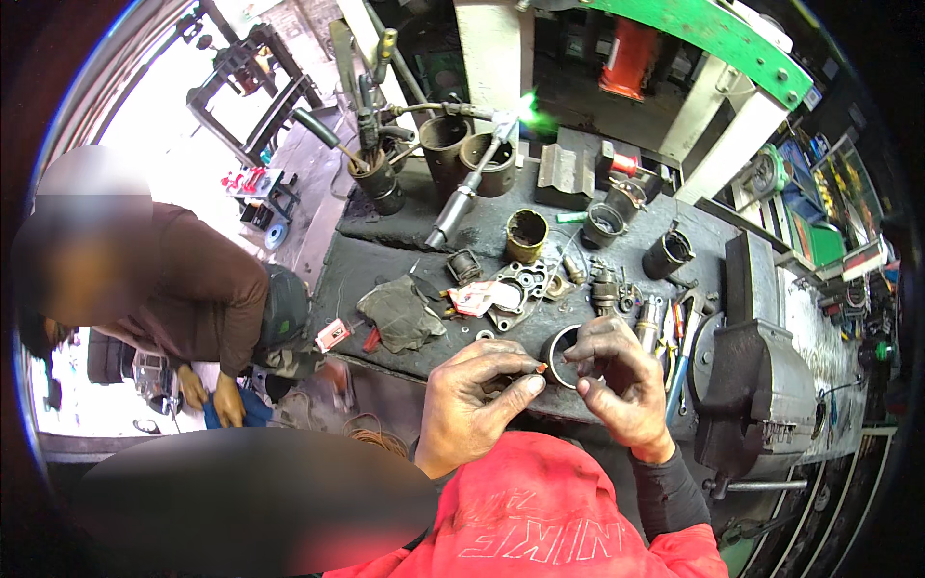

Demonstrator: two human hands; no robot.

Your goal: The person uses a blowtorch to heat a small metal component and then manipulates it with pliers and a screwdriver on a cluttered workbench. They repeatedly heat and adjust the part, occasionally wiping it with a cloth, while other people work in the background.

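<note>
Over the front edge of the workbench (pixel 371 361), my right hand (pixel 621 380) grips a dark metal ring (pixel 553 347) with a bright rim, fingers curled at its right side. Close beside it, my left hand (pixel 472 400) pinches a small orange-red piece (pixel 541 367) between thumb and forefinger. The piece is too small to name, and its tip sits near the ring's left wall. Both hands are smeared with dark grease. Beyond them lie a cast metal housing (pixel 525 289) with bolt holes and a grey rag (pixel 400 313).
A heavy bench vise (pixel 756 395) stands at the right, near wrenches and pliers (pixel 686 352). Tool-filled cans (pixel 379 183) and a grease-stained can (pixel 526 236) stand farther back. At the left, another person (pixel 193 289) bends over a blue cloth (pixel 241 409).
</note>
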